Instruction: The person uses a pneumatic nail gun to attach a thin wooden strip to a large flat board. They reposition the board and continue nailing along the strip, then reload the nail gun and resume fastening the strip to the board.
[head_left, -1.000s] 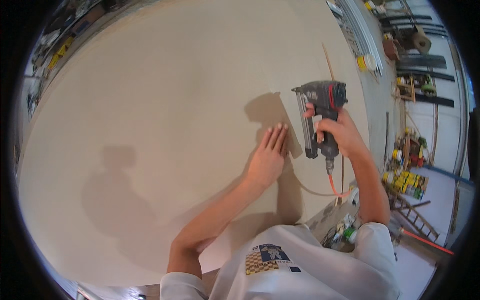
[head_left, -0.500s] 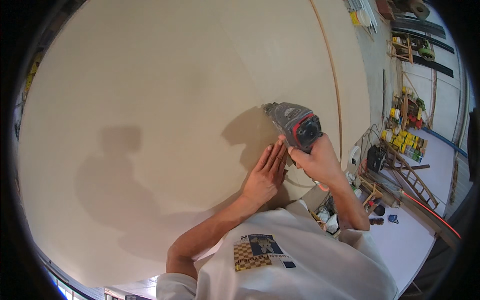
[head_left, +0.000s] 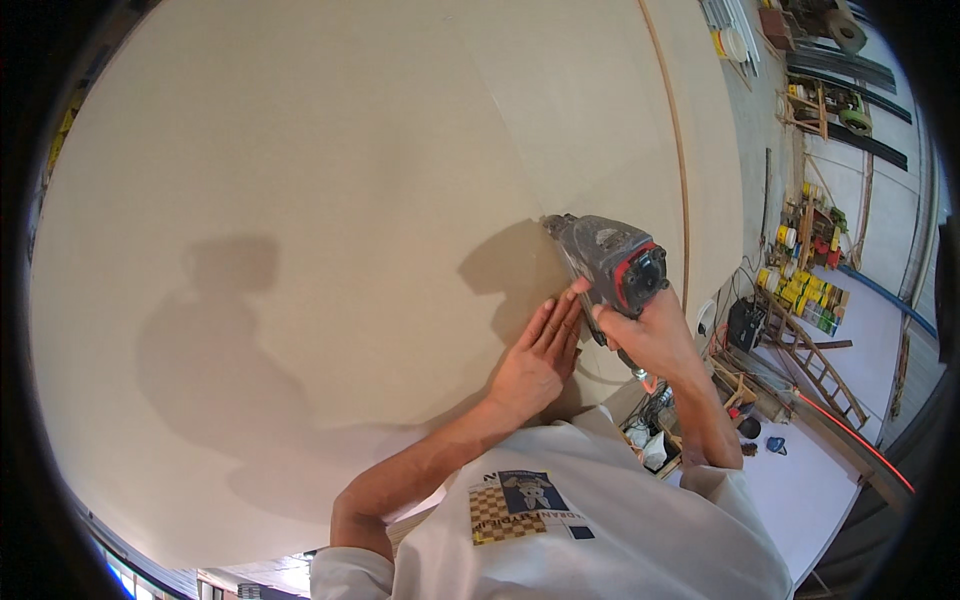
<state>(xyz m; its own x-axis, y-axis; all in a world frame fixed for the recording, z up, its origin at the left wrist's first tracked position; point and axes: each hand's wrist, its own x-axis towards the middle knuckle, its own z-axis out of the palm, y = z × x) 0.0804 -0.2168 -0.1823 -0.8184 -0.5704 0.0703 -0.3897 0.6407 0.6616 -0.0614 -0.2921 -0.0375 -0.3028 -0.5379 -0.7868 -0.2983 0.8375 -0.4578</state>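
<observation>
A large beige panel (head_left: 350, 150) fills most of the view, with a thin seam running down it toward the tool. My right hand (head_left: 650, 335) is wrapped round the handle of a dark grey and red nail gun (head_left: 608, 255). The gun's nose points left and meets the panel at the seam, or sits very close to it; contact cannot be made out. Just below the gun, my left hand (head_left: 530, 370) lies against the panel, fingers stretched out, fingertips beside the gun's magazine. A hose fitting shows under my right hand.
A narrow wooden strip (head_left: 672, 120) runs along the panel's right part. Beyond its edge are a wooden ladder (head_left: 815, 365), yellow containers (head_left: 800, 292), a black case (head_left: 746, 322) and cables. An orange-red hose (head_left: 855, 440) stretches across the lower right.
The nail gun and my right hand have shifted slightly right and down. My left hand has moved a little with them, still flat. The magazine's side shows more now.
</observation>
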